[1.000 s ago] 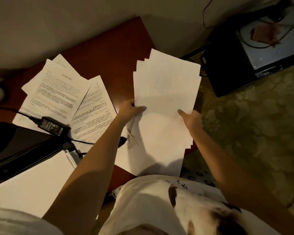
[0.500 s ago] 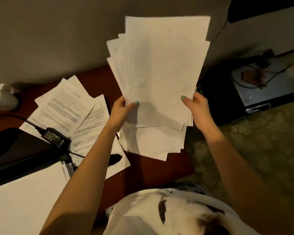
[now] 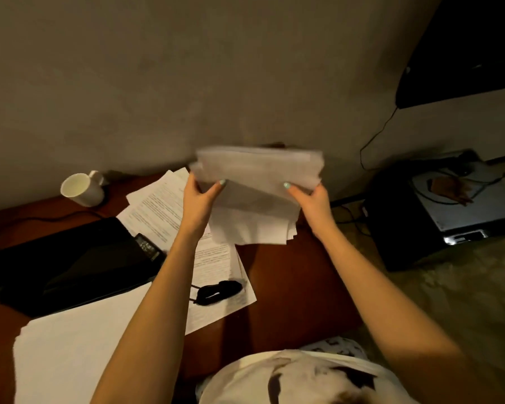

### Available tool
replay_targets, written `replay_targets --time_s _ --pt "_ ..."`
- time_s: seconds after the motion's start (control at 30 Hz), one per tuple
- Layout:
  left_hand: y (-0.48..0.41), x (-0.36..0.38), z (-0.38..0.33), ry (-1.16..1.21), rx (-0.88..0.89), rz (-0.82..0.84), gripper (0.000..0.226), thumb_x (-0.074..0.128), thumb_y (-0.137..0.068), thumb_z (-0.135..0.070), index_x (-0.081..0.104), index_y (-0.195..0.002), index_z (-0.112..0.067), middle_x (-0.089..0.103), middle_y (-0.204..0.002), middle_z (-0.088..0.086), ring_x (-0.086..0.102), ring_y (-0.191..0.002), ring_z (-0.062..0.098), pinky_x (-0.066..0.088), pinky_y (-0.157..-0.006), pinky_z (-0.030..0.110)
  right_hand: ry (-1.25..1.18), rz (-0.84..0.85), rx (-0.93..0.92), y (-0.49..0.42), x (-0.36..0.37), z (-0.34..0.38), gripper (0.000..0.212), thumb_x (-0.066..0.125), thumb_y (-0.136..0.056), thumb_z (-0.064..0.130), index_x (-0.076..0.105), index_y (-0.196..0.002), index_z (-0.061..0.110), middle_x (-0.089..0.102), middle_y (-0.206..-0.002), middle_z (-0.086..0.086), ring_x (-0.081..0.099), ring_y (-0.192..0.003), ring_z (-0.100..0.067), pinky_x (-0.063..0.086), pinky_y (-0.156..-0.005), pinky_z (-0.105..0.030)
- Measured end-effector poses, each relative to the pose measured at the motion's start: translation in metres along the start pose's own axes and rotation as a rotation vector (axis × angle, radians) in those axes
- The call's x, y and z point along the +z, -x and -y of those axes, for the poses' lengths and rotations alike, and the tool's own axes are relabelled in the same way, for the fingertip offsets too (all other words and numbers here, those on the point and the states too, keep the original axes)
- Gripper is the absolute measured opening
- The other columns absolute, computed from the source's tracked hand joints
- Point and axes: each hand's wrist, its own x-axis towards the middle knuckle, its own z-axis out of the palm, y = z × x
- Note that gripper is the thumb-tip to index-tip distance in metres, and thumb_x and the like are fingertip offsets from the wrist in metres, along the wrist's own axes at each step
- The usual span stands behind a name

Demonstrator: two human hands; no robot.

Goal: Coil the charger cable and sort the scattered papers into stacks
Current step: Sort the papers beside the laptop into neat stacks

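Observation:
I hold a sheaf of white papers (image 3: 257, 196) over the far part of the red-brown desk (image 3: 289, 281). My left hand (image 3: 200, 202) grips its left edge and my right hand (image 3: 311, 198) grips its right edge, thumbs on top. The sheets are blurred and tilted nearly flat. Printed pages (image 3: 158, 211) lie scattered on the desk under my left arm. A black charger brick (image 3: 148, 246) sits at their left edge, and a bundled black cable end (image 3: 217, 291) rests on the lowest page. A blank white stack (image 3: 79, 351) lies at the near left.
A closed black laptop (image 3: 64, 258) lies on the desk's left side, with a white mug (image 3: 82, 189) behind it by the wall. Off the desk's right edge stands a black printer (image 3: 438, 211) on the floor, cables trailing to it.
Both hands have tipped the sheaf from upright toward flat and lowered it over the desk. The view has swung up, bringing the mug and more wall into sight.

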Motion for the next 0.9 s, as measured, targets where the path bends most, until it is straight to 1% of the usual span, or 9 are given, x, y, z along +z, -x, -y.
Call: replay_targets --time_s 0.07,0.17,0.27,0.33,0.43,0.57,0.67,0.8,0.9 --pt "0.006 -0.002 -0.001 -0.026 -0.002 0.003 0.022 0.065 -0.089 -0.008 0.062 -0.110 -0.014 0.067 -0.103 0.003 0.062 -0.097 0.017 0.053 -0.090 0.040 -0.004 -0.026 -0.007 0.010 0.011 -0.005 0.033 0.067 -0.087 0.007 0.061 -0.119 0.005 0.065 -0.099 0.007 0.062 -0.090 0.002 0.051 -0.075 -0.010" --pt "0.012 -0.012 -0.007 0.030 0.087 -0.021 0.021 0.060 -0.091 -0.004 0.066 -0.102 -0.020 0.069 -0.097 0.001 0.063 -0.092 0.014 0.052 -0.082 0.030 0.009 -0.110 -0.075 0.017 0.019 -0.005 0.022 0.064 -0.090 0.009 0.063 -0.112 0.012 0.064 -0.095 0.013 0.062 -0.085 0.009 0.050 -0.078 -0.009" --pt "0.020 -0.020 0.003 0.053 0.088 0.021 0.026 0.063 -0.088 0.000 0.062 -0.106 -0.018 0.067 -0.103 0.005 0.065 -0.094 0.010 0.054 -0.082 0.025 0.080 -0.159 -0.102 0.019 0.020 -0.016 0.021 0.065 -0.090 0.013 0.066 -0.110 0.006 0.066 -0.096 0.007 0.065 -0.092 -0.005 0.051 -0.080 -0.018" --pt "0.023 -0.017 0.023 -0.049 -0.003 0.041 0.023 0.065 -0.087 0.000 0.062 -0.106 -0.012 0.066 -0.094 -0.002 0.063 -0.084 0.003 0.051 -0.075 0.018 0.174 -0.180 -0.101 0.015 0.020 -0.025 0.026 0.064 -0.091 0.016 0.066 -0.112 0.000 0.065 -0.097 0.001 0.065 -0.097 -0.018 0.049 -0.077 -0.022" --pt "0.011 -0.011 0.039 -0.144 -0.087 -0.012 0.009 0.067 -0.087 -0.006 0.067 -0.096 -0.005 0.064 -0.079 -0.001 0.056 -0.077 0.013 0.046 -0.066 0.022 0.225 -0.130 -0.111 -0.002 0.022 -0.020 0.027 0.062 -0.092 0.017 0.065 -0.114 0.001 0.065 -0.099 0.001 0.062 -0.088 -0.006 0.048 -0.071 -0.011" --pt "-0.004 -0.008 0.047 -0.187 -0.144 0.092 0.020 0.072 -0.082 -0.005 0.067 -0.102 -0.004 0.068 -0.091 0.005 0.062 -0.081 0.013 0.052 -0.071 0.024 0.290 -0.104 -0.071 -0.024 0.016 -0.024 0.028 0.063 -0.092 0.019 0.065 -0.108 -0.004 0.067 -0.101 -0.008 0.061 -0.089 -0.013 0.044 -0.061 -0.010" --pt "-0.011 -0.008 0.056 -0.251 -0.175 0.045 0.015 0.074 -0.079 -0.007 0.068 -0.093 -0.004 0.066 -0.086 0.011 0.058 -0.079 0.020 0.047 -0.071 0.034 0.273 -0.038 0.019 -0.038 0.008 -0.034 0.030 0.068 -0.088 0.021 0.065 -0.110 0.002 0.067 -0.102 -0.004 0.064 -0.094 -0.015 0.047 -0.067 -0.014" --pt "-0.023 0.001 0.050 -0.182 -0.243 -0.036 0.011 0.071 -0.085 -0.013 0.063 -0.080 -0.008 0.064 -0.079 0.006 0.060 -0.074 0.020 0.051 -0.068 0.033 0.327 0.167 0.166 -0.052 -0.005 -0.046 0.038 0.071 -0.085 0.012 0.060 -0.120 0.001 0.065 -0.113 -0.007 0.062 -0.102 -0.016 0.049 -0.073 -0.014" --pt "-0.029 0.010 0.035 -0.159 -0.201 -0.028 0.013 0.069 -0.087 -0.021 0.062 -0.083 -0.011 0.065 -0.083 0.005 0.061 -0.079 0.020 0.054 -0.076 0.041 0.363 0.156 0.136 -0.057 -0.007 -0.043 0.025 0.065 -0.090 0.008 0.064 -0.111 -0.003 0.066 -0.111 -0.010 0.062 -0.095 -0.015 0.047 -0.070 -0.009"
